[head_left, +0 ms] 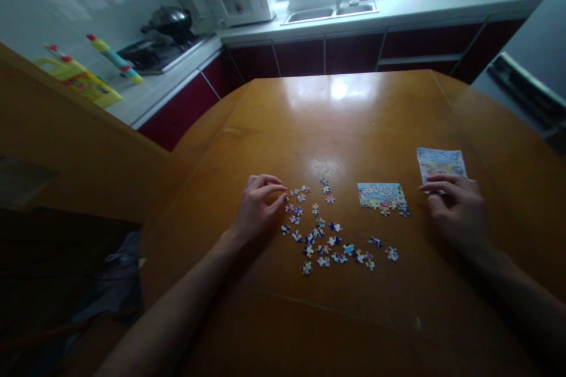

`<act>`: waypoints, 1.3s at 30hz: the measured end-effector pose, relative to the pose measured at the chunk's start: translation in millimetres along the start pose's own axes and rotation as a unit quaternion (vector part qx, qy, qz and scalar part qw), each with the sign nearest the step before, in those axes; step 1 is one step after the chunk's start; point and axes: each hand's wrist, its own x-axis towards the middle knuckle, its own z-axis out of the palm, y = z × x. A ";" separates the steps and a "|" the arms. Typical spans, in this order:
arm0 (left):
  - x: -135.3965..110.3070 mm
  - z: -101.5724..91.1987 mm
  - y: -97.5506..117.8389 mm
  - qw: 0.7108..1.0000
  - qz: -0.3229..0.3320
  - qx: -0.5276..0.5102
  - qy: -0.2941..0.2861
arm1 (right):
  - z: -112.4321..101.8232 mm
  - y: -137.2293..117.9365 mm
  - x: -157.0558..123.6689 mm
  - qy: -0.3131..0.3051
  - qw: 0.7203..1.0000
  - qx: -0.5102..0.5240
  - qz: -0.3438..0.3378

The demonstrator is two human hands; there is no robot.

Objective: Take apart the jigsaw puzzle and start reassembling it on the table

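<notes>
My left hand (pixel 260 203) rests at the left of the loose jigsaw pieces (pixel 316 235), thumb and forefinger pinched together on a small puzzle piece at their tips, mostly hidden. My right hand (pixel 460 209) lies at the lower edge of a printed reference picture (pixel 442 160), fingers stretched out with the thumb apart, covering its lower part. Between the hands sits a partly joined jigsaw puzzle (pixel 381 193), with a straight top edge and a ragged bottom edge. Several single pieces are scattered to its left and below it, one puzzle piece (pixel 391 254) apart at the right.
The wooden table (pixel 336 129) has rounded sides and a seam near me. Beyond it runs a counter with a sink (pixel 331 13), a microwave (pixel 242 1) and a stove carrying a wok (pixel 170 20). Yellow bottles (pixel 82 79) stand at the left; a wooden panel (pixel 66 141) is beside the table.
</notes>
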 end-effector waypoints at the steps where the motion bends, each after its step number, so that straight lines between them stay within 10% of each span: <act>1: 0.0 0.5 -0.4 1.000 -0.001 -0.002 -0.004 | 0.1 0.3 0.1 0.001 1.000 -0.001 0.000; 39: -5.8 4.7 19.1 0.999 -0.035 -0.019 -0.021 | -4.7 2.5 4.0 -0.004 1.000 0.014 0.006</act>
